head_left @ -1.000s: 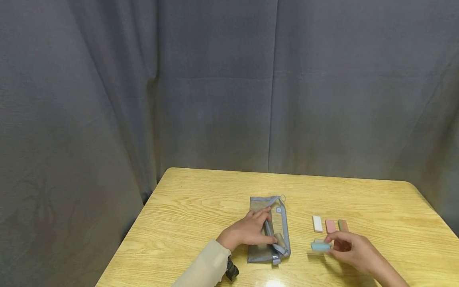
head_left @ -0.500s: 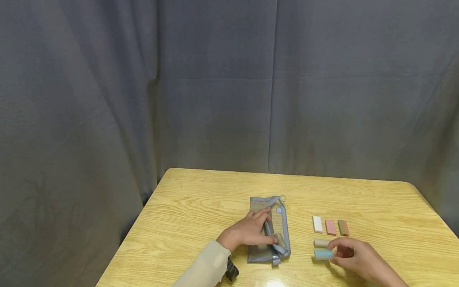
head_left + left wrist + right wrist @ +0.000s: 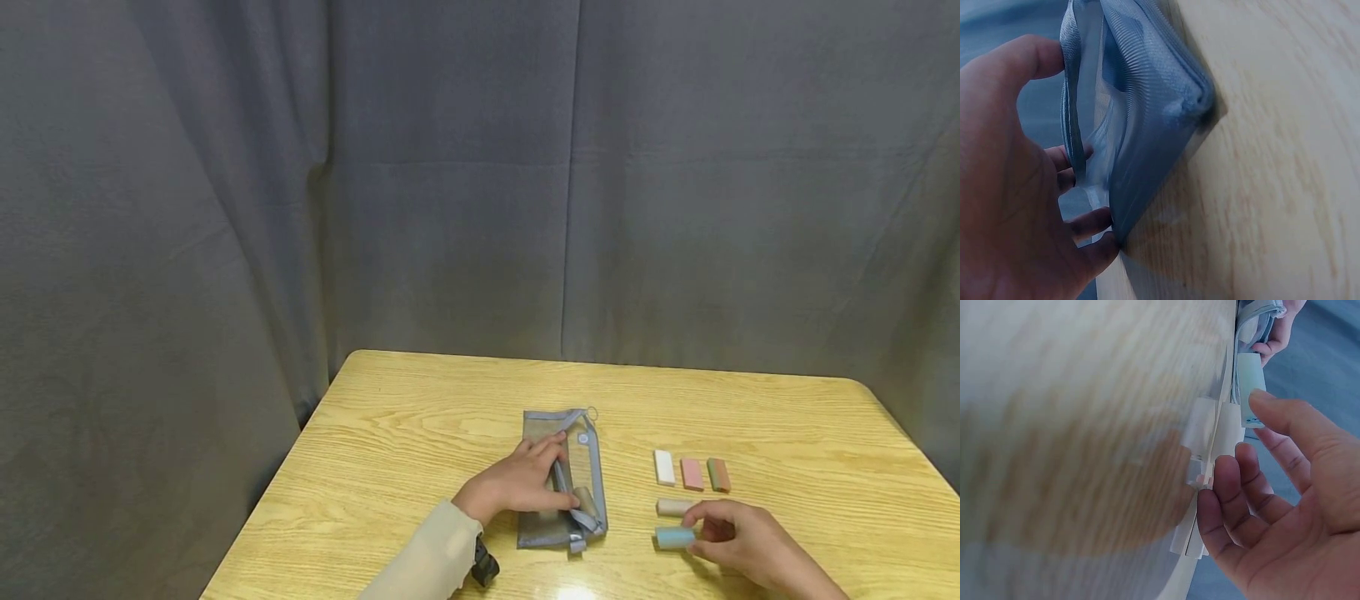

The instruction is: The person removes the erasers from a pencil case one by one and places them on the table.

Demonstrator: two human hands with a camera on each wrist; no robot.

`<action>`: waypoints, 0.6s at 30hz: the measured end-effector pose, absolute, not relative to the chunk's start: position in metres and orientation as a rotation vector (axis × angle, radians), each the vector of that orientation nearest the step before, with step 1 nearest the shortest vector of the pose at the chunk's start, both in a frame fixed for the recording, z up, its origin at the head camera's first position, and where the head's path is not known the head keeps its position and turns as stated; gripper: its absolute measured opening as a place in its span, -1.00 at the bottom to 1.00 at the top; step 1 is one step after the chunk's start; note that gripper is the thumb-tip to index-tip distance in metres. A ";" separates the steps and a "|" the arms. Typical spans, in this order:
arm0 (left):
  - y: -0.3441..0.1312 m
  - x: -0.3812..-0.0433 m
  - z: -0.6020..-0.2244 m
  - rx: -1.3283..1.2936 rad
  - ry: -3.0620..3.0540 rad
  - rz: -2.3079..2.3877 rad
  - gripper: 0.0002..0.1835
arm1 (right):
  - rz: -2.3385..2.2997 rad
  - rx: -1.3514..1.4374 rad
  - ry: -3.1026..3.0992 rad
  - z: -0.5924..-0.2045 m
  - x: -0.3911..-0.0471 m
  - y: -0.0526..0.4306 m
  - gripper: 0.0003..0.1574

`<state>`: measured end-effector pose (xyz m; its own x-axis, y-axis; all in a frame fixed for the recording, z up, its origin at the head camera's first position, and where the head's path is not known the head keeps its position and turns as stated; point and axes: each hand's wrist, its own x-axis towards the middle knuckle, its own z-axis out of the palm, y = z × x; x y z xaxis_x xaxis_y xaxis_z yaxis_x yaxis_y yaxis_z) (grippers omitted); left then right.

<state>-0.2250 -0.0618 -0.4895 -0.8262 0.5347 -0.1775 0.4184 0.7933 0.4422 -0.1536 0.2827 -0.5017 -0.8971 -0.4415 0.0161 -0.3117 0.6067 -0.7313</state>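
My left hand [image 3: 517,483] lies across a grey mesh zip pouch [image 3: 536,532], holding its unzipped edge; the left wrist view shows the thumb on one side of the zipper band [image 3: 1071,94] and fingertips below. Through the mesh, a pale block [image 3: 585,503] shows near the thumb. At the right, my right hand [image 3: 738,537] pinches a light blue eraser [image 3: 673,538] by its right end, between thumb and forefinger. It is low over the table, just nearer than a beige eraser [image 3: 671,507]. In the right wrist view the thumb presses the blue eraser [image 3: 1251,381].
A white eraser [image 3: 663,468], a pink eraser [image 3: 692,475] and a green-and-orange eraser [image 3: 718,475] lie in a row behind the beige one. The wooden table [image 3: 420,400] ends at a grey curtain [image 3: 450,208].
My right hand has brought the blue eraser toward me and down, from over the beige eraser to just in front of it. The left hand and pouch have stayed put.
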 end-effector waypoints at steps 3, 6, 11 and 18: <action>-0.062 -0.225 -0.490 0.732 2.685 0.567 -0.43 | -1.172 -0.604 2.645 -0.502 -0.154 0.283 -0.82; -0.061 -0.225 -0.491 0.731 2.683 0.565 -0.42 | -1.158 -0.592 2.638 -0.501 -0.155 0.284 -0.83; -0.062 -0.226 -0.492 0.728 2.686 0.563 -0.40 | -1.122 -0.571 2.624 -0.500 -0.156 0.284 -0.81; -0.062 -0.227 -0.492 0.727 2.688 0.558 -0.40 | -1.086 -0.524 2.629 -0.499 -0.156 0.282 -0.79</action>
<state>-0.2265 -0.0622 -0.4918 -0.8268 0.5321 -0.1826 0.4155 0.7965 0.4393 -0.1561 0.2823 -0.4991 -0.9045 -0.4169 -0.0903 -0.2315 0.6575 -0.7170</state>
